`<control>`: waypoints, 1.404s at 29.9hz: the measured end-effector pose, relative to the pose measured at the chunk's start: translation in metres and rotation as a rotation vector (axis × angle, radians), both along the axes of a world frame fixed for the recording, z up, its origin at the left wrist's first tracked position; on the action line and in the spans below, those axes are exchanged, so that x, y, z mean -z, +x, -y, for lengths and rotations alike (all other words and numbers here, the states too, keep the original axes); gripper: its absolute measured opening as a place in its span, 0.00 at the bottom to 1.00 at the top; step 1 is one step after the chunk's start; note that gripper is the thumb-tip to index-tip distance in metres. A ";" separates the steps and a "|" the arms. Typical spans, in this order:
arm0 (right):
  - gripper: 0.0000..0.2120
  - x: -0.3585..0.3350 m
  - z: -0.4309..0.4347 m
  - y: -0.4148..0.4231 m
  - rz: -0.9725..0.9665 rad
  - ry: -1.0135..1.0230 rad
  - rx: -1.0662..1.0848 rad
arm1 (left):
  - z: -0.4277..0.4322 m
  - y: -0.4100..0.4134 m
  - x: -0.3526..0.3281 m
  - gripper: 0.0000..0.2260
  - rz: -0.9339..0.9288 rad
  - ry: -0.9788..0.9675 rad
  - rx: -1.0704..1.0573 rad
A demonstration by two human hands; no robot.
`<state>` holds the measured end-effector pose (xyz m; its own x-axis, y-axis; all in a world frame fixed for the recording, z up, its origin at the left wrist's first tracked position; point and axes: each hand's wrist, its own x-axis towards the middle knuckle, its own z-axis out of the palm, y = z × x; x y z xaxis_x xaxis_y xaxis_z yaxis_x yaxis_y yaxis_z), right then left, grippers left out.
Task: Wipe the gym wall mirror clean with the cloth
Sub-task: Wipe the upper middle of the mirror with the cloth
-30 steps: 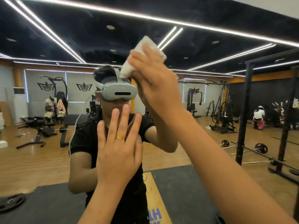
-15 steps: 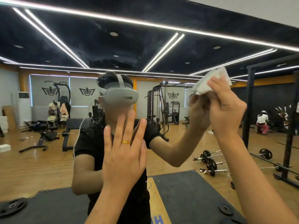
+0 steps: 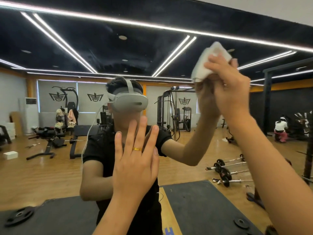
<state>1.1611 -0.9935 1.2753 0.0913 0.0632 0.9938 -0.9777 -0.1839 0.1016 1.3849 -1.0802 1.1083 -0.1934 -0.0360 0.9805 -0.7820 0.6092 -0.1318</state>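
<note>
Cloth (image 3: 208, 63) pressing against mirror (image 3: 50, 167) near upper edge, right side; right hand (image 3: 232, 89) gripping it, fingers (image 3: 218, 65) curling round; left hand (image 3: 135, 163) resting flat on mirror, fingers (image 3: 141, 133) spread.

My right hand (image 3: 232, 92) covers the lower part of the cloth (image 3: 210, 60), my left hand (image 3: 135, 167) hides its palm against the mirror (image 3: 42, 175), and both my forearms (image 3: 111, 217) run out of view low down.
</note>
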 end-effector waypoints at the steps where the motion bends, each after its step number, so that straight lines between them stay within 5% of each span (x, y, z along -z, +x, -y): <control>1: 0.14 0.003 -0.005 -0.009 0.040 -0.001 0.003 | -0.001 0.000 0.000 0.26 0.002 0.004 0.001; 9: 0.14 0.004 0.000 0.012 0.165 -0.061 0.031 | -0.013 0.032 0.000 0.26 0.003 0.061 0.208; 21: 0.21 -0.028 0.028 0.119 0.391 -0.147 0.232 | 0.029 0.128 0.003 0.26 0.005 0.003 -0.075; 27: 0.12 -0.020 0.075 0.217 -0.014 -0.202 0.158 | 0.030 0.128 0.004 0.25 -0.006 -0.004 -0.037; 31: 0.13 -0.016 0.074 0.208 -0.144 -0.116 0.028 | 0.029 0.130 0.003 0.26 0.007 0.011 -0.006; 38: 0.16 -0.017 0.041 0.149 0.363 -0.145 0.087 | 0.032 0.133 0.003 0.26 0.026 0.022 0.024; 42: 0.16 0.003 0.065 0.189 0.233 -0.090 0.129 | 0.034 0.133 0.004 0.26 0.035 0.024 0.012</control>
